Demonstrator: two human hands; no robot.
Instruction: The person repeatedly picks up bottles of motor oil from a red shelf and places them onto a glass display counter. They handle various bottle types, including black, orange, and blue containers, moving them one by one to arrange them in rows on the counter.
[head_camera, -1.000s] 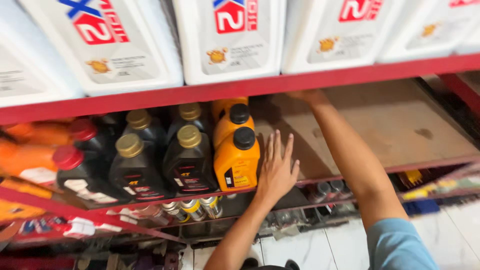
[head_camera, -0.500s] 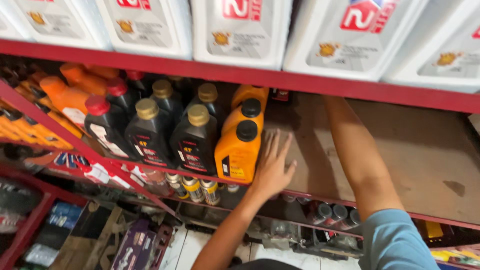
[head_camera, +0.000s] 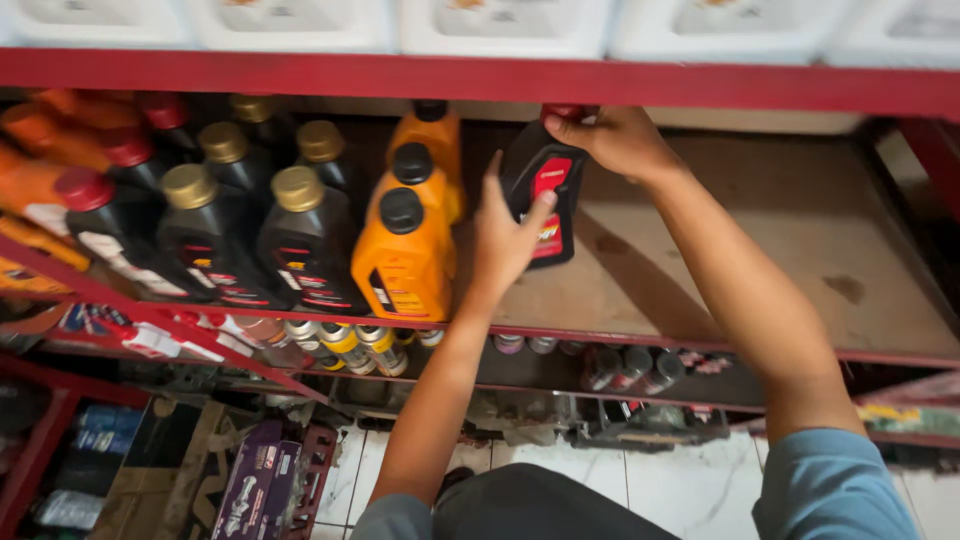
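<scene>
On the shelf, a hard, smooth, heavy-looking black bottle, right hand closed on its cap, left hand flat and open against its side.

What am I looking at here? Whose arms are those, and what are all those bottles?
The picture comes from a camera worn on a person's head, looking down, so both arms are that person's own. They reach into a red metal shelf in what looks like a shop. The right hand grips the top of a black bottle with a red label, and the left hand rests against its side. Just beside it stand orange bottles with black caps. Further left are black bottles with gold caps and some with red caps. The brown shelf board is under the right arm.
</scene>
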